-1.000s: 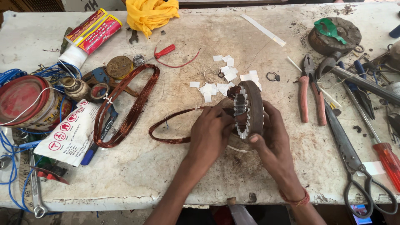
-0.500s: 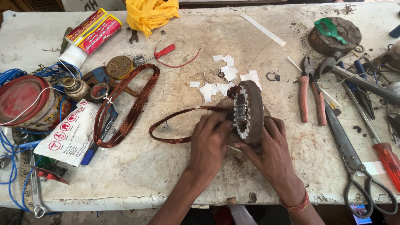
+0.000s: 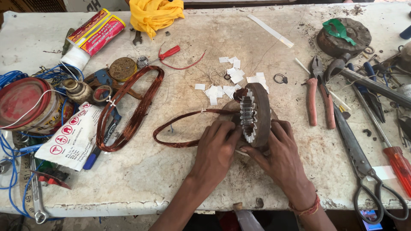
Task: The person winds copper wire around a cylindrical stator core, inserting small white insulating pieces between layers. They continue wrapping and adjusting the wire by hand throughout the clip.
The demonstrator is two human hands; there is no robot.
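Keep the stator core [image 3: 255, 113] upright on edge between right hand [image 3: 280, 156], curled around its lower rim, and left hand [image 3: 217, 147], fingers closed pressing copper coil [image 3: 184, 128] into slots, feeding gently without kinks.

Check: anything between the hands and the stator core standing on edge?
Nothing visible. The left hand and right hand both touch the stator core directly; a copper coil trails off to its left.
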